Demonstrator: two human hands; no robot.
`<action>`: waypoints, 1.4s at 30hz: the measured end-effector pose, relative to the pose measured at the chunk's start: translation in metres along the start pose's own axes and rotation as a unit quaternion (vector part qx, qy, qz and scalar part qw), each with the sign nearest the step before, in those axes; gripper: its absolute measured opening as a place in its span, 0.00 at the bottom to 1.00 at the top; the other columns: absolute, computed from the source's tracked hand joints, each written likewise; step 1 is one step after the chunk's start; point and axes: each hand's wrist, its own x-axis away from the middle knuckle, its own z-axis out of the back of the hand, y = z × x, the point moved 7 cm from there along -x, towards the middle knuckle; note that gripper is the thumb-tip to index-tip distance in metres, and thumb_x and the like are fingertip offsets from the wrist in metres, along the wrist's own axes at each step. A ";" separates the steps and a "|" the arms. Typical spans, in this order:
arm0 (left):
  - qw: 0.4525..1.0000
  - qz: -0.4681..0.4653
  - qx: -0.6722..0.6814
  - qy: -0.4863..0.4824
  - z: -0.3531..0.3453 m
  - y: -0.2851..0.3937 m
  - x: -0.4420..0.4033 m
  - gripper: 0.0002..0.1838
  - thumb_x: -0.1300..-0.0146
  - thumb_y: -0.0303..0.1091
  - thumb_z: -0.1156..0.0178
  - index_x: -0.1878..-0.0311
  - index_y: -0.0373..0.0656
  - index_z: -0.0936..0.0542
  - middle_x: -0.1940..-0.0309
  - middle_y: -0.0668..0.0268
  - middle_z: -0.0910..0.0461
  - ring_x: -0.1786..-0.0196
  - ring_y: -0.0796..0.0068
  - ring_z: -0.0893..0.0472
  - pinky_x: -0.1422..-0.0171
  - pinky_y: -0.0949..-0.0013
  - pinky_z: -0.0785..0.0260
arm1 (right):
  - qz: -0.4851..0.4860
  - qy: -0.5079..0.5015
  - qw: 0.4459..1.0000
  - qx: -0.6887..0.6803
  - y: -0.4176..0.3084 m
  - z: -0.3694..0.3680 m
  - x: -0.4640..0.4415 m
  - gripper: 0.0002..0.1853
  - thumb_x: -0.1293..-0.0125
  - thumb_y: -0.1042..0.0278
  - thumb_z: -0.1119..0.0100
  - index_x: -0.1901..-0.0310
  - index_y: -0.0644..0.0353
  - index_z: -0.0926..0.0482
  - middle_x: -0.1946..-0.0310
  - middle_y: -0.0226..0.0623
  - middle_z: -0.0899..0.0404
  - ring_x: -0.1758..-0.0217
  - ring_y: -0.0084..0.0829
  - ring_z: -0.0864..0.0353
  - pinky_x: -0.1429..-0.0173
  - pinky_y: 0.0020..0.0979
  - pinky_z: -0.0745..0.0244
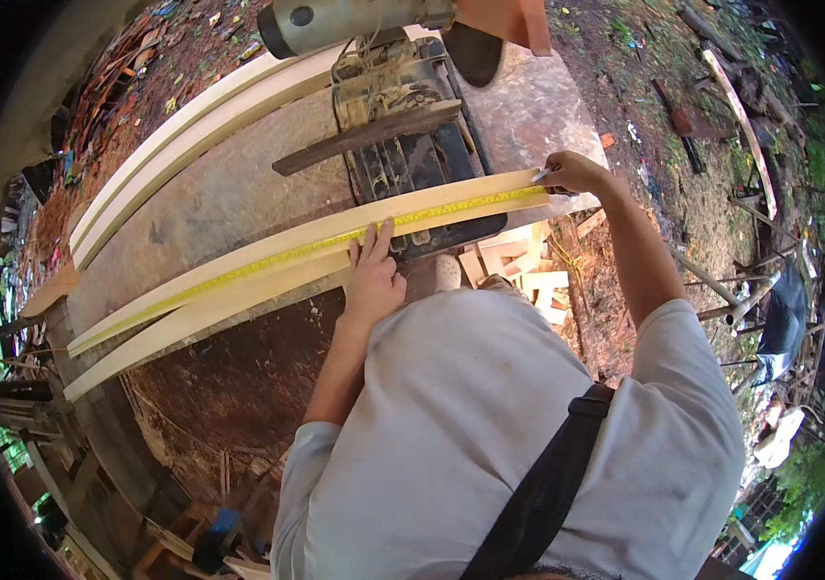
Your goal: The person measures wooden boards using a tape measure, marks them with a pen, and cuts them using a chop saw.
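A yellow tape measure blade (306, 253) lies stretched along a long pale wooden strip (238, 256), which crosses a dark metal saw base (403, 159). My left hand (374, 277) has its fingers stretched out, the tips resting on the blade and the strip's near edge. At the strip's right end, my right hand (572, 174) is closed, with a thin whitish pencil-like stick (540, 176) showing at its fingertips. Whether it also grips the blade's end is hidden. A second pale strip (180, 324) lies along the near side, partly under the first.
The power saw's motor body (345, 21) and an orange part (504, 21) overhang the worn tabletop (209, 203). A dark wooden bar (364, 137) crosses the saw base. More long strips (190, 116) lie at the far side. Wood offcuts (538, 280) are piled below.
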 end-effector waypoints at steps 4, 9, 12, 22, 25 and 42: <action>1.000 0.001 -0.028 0.007 0.001 0.005 0.000 0.08 0.50 0.28 0.42 0.74 0.31 0.19 0.23 0.53 0.42 0.22 0.43 0.44 0.22 0.33 0.55 | 0.072 0.231 0.969 0.041 0.003 0.032 0.012 0.18 0.35 0.55 0.35 0.56 0.62 0.19 0.72 0.43 0.16 0.70 0.36 0.16 0.65 0.37 0.24; 0.999 0.014 -0.035 0.004 0.008 0.006 -0.005 0.10 0.50 0.30 0.39 0.73 0.30 0.19 0.24 0.57 0.40 0.23 0.50 0.41 0.23 0.37 0.49 | 0.105 0.331 0.908 -0.234 -0.030 0.048 0.097 0.20 0.23 0.54 0.51 0.45 0.64 0.22 0.72 0.36 0.18 0.69 0.25 0.22 0.59 0.29 0.26; 1.000 0.014 -0.009 0.016 0.009 0.001 -0.005 0.12 0.49 0.33 0.36 0.71 0.30 0.18 0.24 0.59 0.40 0.24 0.52 0.40 0.24 0.40 0.47 | 0.200 0.250 0.899 -0.298 -0.050 -0.019 0.111 0.21 0.23 0.55 0.51 0.43 0.65 0.22 0.67 0.34 0.16 0.66 0.23 0.22 0.54 0.27 0.26; 0.998 0.055 -0.002 0.017 0.009 0.005 -0.010 0.17 0.42 0.42 0.36 0.66 0.33 0.14 0.26 0.57 0.36 0.25 0.51 0.37 0.25 0.35 0.49 | 0.364 0.085 0.890 -0.263 -0.201 -0.130 0.047 0.09 0.33 0.72 0.40 0.54 0.66 0.18 0.64 0.35 0.17 0.62 0.23 0.19 0.55 0.28 0.22; 0.995 0.094 -0.005 -0.010 0.012 0.003 -0.013 0.21 0.38 0.47 0.39 0.64 0.34 0.14 0.26 0.56 0.36 0.25 0.51 0.37 0.25 0.33 0.50 | 0.312 0.101 0.922 -0.207 -0.214 -0.131 0.016 0.10 0.33 0.74 0.43 0.52 0.67 0.19 0.61 0.37 0.17 0.59 0.24 0.18 0.54 0.27 0.24; 0.993 0.102 0.014 -0.065 0.005 -0.001 -0.013 0.29 0.27 0.52 0.51 0.68 0.33 0.14 0.22 0.59 0.42 0.21 0.52 0.44 0.23 0.35 0.52 | 0.321 0.125 0.929 -0.136 -0.215 -0.140 -0.002 0.10 0.34 0.68 0.44 0.63 0.67 0.19 0.70 0.48 0.17 0.67 0.37 0.16 0.60 0.36 0.24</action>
